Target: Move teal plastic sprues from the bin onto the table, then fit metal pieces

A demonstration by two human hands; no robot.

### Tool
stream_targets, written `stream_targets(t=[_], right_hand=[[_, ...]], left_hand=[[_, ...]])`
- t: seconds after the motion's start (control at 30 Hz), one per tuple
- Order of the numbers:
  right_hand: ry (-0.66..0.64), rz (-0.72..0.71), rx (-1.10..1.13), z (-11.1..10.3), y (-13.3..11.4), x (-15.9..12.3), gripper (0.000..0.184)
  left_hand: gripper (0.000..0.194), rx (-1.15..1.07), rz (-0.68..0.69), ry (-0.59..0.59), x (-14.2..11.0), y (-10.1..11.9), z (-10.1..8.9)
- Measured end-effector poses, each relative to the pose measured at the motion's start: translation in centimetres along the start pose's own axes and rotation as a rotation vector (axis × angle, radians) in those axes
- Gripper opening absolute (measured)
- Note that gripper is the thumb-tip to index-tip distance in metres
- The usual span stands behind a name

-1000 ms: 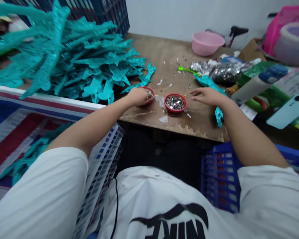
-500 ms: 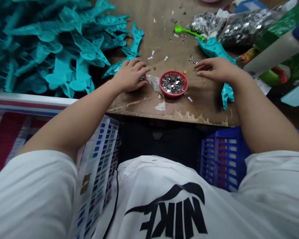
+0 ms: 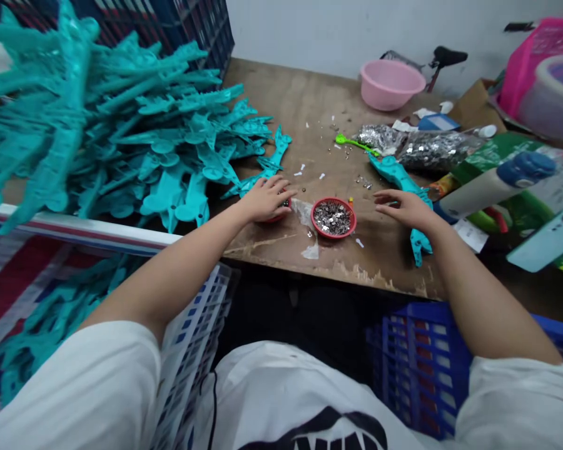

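My left hand lies palm down over a small red dish near the table's front edge, fingers stretched out across it and hiding most of it. Just to its right stands a second red dish filled with small shiny metal pieces. My right hand rests palm down on a long teal plastic part. Its fingers are spread and point left towards the filled dish, and it does not grip the part.
A big heap of teal plastic parts fills the table's left. Bags of metal pieces, a green tool, a pink bowl, a bottle and a phone lie right. A blue crate and white crate flank my lap.
The view dipped towards the table and lifted again. Both hands stayed in place; my left hand's fingers stretched out flatter over the small dish.
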State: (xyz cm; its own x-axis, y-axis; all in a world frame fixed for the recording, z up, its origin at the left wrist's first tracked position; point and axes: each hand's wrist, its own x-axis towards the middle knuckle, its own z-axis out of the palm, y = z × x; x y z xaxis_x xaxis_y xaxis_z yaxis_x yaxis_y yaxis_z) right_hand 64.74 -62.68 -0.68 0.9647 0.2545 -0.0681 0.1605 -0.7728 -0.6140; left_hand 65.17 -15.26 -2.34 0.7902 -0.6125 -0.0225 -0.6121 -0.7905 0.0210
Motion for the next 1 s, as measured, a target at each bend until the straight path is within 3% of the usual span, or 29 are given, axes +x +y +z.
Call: stream_targets(t=[0.43, 1.0], right_hand=[[0.003, -0.020, 0.034, -0.1, 1.0, 0.8, 0.050], [-0.079, -0.095, -0.134, -0.5, 0.2, 1.3, 0.049]], left_hand=[[0.061, 0.044, 0.052, -0.003, 0.0, -0.3, 0.1], [0.059, 0.071, 0.033, -0.032, 0.3, -1.9, 0.4]])
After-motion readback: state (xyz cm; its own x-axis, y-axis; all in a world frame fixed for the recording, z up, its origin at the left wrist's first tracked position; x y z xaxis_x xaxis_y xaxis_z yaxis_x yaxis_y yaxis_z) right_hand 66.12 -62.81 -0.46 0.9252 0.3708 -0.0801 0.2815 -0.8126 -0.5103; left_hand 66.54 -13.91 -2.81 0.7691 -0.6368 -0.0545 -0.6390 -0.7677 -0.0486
